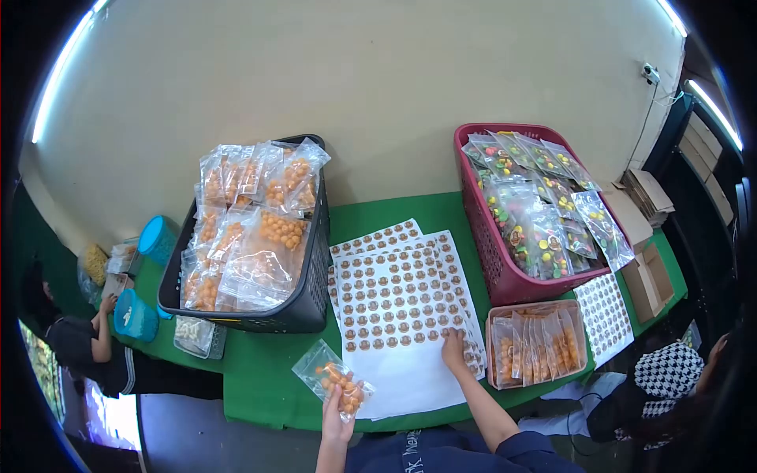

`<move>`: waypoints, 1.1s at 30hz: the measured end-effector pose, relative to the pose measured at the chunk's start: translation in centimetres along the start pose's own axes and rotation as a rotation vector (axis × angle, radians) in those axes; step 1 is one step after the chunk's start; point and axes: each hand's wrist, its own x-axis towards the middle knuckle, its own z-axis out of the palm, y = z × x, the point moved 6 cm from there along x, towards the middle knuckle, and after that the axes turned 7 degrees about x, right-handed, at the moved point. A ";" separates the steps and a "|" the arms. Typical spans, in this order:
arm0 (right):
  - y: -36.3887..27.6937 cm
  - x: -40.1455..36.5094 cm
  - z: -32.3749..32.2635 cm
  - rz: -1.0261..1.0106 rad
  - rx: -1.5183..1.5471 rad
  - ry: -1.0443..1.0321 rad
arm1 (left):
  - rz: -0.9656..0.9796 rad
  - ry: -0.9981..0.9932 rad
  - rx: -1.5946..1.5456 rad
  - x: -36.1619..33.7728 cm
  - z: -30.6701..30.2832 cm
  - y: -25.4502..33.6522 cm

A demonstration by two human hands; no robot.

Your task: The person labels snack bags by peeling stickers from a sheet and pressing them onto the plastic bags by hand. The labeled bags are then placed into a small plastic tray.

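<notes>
My left hand (339, 419) is closed around the lower end of a clear plastic bag of orange ball-shaped snacks (349, 392), which tilts up over the table's front edge. The fingers of my right hand (455, 351) are bent together on a white sheet of round brown stickers (394, 306), at the end of its lowest row of stickers. Whatever is between those fingertips is hidden. Below that row the sheet is bare white. More sticker sheets (461, 288) lie underneath it, fanned out.
A black basket (319, 260) of bagged orange snacks stands left, a maroon basket (479, 244) of colourful bagged sweets right. A pink tray (538, 384) holds several filled bags. Another sticker sheet (605, 319) and a cardboard box (648, 285) lie right. People sit at left (75, 343) and right (631, 406).
</notes>
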 end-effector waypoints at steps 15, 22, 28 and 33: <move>0.7 1.0 -0.3 0.044 -0.080 -0.182 | 0.043 0.095 0.008 -3.6 2.9 -3.9; 0.1 1.0 -1.3 -0.039 0.033 -0.064 | 0.094 0.117 -0.016 -5.7 3.2 -5.4; -0.5 -0.6 -1.3 -0.128 0.097 0.017 | 0.134 0.140 0.001 -6.4 2.9 -5.6; 0.4 -0.3 -0.9 0.029 0.128 0.107 | 0.077 0.153 -0.104 -5.9 2.8 -6.0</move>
